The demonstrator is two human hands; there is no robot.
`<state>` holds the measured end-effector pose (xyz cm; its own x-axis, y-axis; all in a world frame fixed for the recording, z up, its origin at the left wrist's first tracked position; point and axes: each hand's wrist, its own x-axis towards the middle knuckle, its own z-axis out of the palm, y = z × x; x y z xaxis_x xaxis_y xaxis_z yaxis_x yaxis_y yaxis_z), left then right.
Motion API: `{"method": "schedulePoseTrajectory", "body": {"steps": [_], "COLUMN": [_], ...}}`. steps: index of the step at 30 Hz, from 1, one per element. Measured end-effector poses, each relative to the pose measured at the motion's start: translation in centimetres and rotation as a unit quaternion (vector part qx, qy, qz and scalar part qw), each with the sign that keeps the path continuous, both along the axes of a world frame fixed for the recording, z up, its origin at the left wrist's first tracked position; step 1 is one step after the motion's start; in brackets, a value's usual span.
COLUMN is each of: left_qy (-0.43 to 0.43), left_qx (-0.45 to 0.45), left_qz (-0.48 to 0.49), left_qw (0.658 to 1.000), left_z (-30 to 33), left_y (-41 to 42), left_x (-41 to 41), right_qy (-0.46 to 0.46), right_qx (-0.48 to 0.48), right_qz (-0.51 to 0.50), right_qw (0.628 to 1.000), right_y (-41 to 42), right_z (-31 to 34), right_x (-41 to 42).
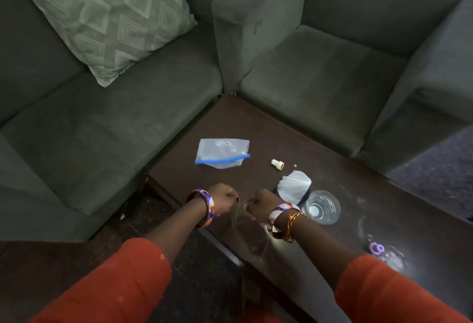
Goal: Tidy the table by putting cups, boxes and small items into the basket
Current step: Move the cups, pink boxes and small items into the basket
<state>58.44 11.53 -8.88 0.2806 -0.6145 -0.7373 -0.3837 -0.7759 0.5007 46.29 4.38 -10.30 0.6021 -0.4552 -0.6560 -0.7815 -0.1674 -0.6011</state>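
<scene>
Both hands, left hand [223, 198] and right hand [261, 204], hover curled into closed fists holding nothing I can make out, over the bench [256, 128], with a clear cup [323, 207] just right of the right grip, a crumpled tissue [294, 186] beyond it, and a zip bag [222, 153] farther off.

text: none legible | zip bag [222, 153]: faint white print, too blurred to read
</scene>
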Motion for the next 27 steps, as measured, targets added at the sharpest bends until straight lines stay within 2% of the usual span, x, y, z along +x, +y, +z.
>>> {"method": "schedulePoseTrajectory", "body": {"steps": [8,12,17,22,24,27], "left_qy": [0.086,0.11,0.079,0.048,0.057,0.076], "left_qx": [0.045,0.047,0.012,-0.016,-0.025,-0.019], "left_qz": [0.124,0.162,0.117,-0.003,-0.045,-0.074], "left_qw": [0.987,0.98,0.99,0.999,0.997,0.994], "left_z": [-3.2,-5.1,-7.8,-9.3,-9.7,-10.7], "left_y": [-2.2,-4.0,-6.9,-9.1,-9.7,-9.8], "left_x": [6.1,8.9,10.9,10.8,10.3,9.7], "right_qy": [0.032,0.055,0.108,0.215,0.254,0.259], "right_qx": [0.026,-0.014,-0.088,-0.178,-0.187,-0.153], "right_qz": [-0.026,-0.097,-0.153,-0.212,-0.24,-0.218], "right_qw": [0.999,0.994,0.978,0.937,0.918,0.928], "right_y": [-2.6,-4.3,-6.8,-9.8,-10.8,-10.9], "right_z": [-2.1,-3.6,-6.5,-10.2,-11.6,-12.7], "right_x": [5.6,7.5,9.0,9.6,9.3,8.7]}}
